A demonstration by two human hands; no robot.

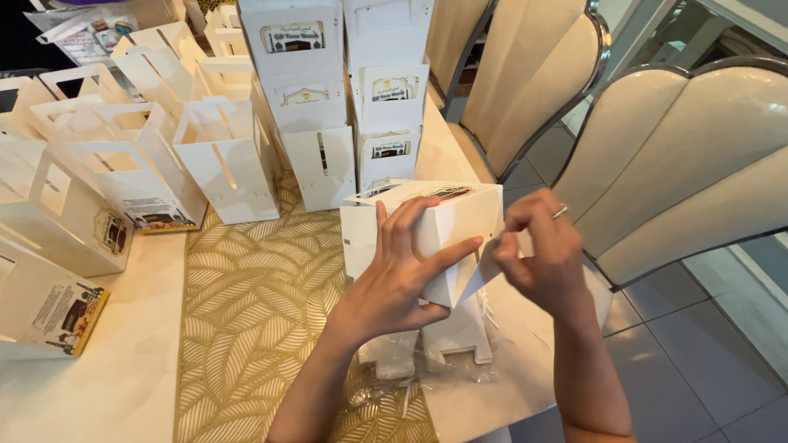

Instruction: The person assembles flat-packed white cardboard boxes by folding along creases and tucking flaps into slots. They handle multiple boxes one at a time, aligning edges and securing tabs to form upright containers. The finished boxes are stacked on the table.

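Observation:
My left hand (402, 275) grips a white cardboard box (447, 226) from the near side, fingers spread over its face and thumb under it. My right hand (538, 250), with a ring on one finger, pinches the box's right end flap. The box is held tilted just above the table edge. Under it lie flat white card blanks in clear plastic wrap (443, 349).
Several folded white boxes (226, 160) with slots and small printed labels stand across the table's far and left side. A gold leaf-pattern runner (246, 320) runs down the cream table (107, 385). Two cream chairs (681, 164) stand right, over grey floor tiles.

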